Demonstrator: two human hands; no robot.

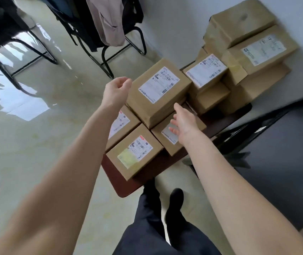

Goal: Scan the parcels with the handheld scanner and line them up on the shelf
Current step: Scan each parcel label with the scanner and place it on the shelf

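A: As both of my hands reach toward the pile, what does each one hold?

B: Nothing. My left hand (pixel 116 89) hangs loosely curled just beside the left edge of the top parcel (pixel 159 92); whether it touches the cardboard I cannot tell. My right hand (pixel 183 122) is spread open, fingers straight, near the parcel's lower right corner and above the lower parcel (pixel 172 138).

A: Where does the top parcel lie, and how would it handle?

B: It rests label (pixel 159 85) up on a layer of similar cartons at the near end of the low table (pixel 126 188). I judge it a stiff, taped carton, probably light enough for two hands, and not slippery. I would take it by its two opposite side faces, leaving the label uncovered for scanning.

A: What surrounds it?

B: The front parcel (pixel 134 157) sits nearest me; the larger stack (pixel 246 57) rises against the wall (pixel 174 24) behind. Chairs (pixel 99 43) draped with clothing stand on the glossy floor (pixel 36 126); a dark cabinet (pixel 285 153) flanks my right. Neither scanner nor shelf is in view. The neighbouring cartons crowd the top parcel's far side, so a straight upward lift seems safest.
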